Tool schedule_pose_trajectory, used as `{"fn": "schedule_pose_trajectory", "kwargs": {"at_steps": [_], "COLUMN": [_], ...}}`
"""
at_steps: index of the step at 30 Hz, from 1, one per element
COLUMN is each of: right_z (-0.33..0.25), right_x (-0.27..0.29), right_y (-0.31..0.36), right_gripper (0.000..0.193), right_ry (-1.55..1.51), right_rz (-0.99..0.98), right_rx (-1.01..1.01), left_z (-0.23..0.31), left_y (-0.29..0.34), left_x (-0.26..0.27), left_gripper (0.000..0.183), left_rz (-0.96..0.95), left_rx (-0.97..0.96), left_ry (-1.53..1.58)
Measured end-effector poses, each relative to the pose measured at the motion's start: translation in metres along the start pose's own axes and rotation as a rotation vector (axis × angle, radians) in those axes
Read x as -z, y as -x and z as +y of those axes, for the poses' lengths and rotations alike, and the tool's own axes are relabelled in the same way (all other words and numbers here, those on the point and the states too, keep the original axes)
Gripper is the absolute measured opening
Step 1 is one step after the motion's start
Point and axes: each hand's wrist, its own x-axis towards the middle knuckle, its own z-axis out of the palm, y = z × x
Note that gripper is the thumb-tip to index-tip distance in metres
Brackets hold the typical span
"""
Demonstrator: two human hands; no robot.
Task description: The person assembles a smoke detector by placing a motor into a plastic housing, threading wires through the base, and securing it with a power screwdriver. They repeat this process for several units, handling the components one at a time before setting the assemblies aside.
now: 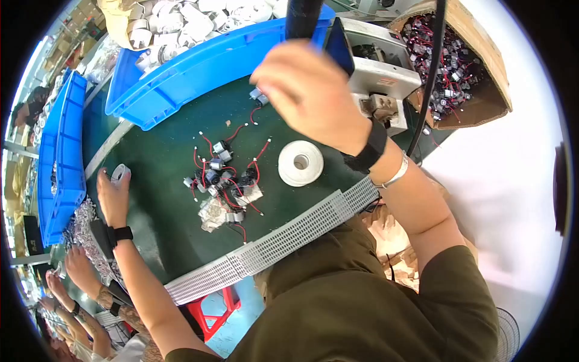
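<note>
No legible text; small reddish marking (pixel 386 81) on pale metal machine (pixel 375 73), too small to read.

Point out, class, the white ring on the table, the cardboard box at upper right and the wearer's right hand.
White ring (pixel 301 178): head view, its lower rim.
Cardboard box (pixel 494 67): head view, its right wall.
Right hand (pixel 319 99): head view, its back.

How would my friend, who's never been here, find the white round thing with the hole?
Start at the big blue bin full of white parts, then look at the dark green tabletop below it. Right of the pile of little motors, below the person's right hand, lies a white disc. Unlike the motors, it's wide, lies alone and has no red wires.
</note>
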Motion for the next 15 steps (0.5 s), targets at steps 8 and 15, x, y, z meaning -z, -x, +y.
{"fn": "schedule_pose_trajectory", "kwargs": {"at_steps": [8,15], "right_z": [0.04,0.001], "right_x": [-0.089,-0.058], "right_y": [0.031,0.011], "right_gripper": [0.011,0.014], "right_ry": [0.287,0.191], "right_rz": [-0.786,-0.764], "right_rx": [-0.23,-0.303], "left_z": [0.188,0.239], "left_y": [-0.103,-0.203], "left_x": [0.029,-0.048], "left_gripper": [0.028,0.054], "left_rz": [0.121,-0.15], "left_rx": [-0.327,-0.437], "left_ry": [0.512,0.298]}}
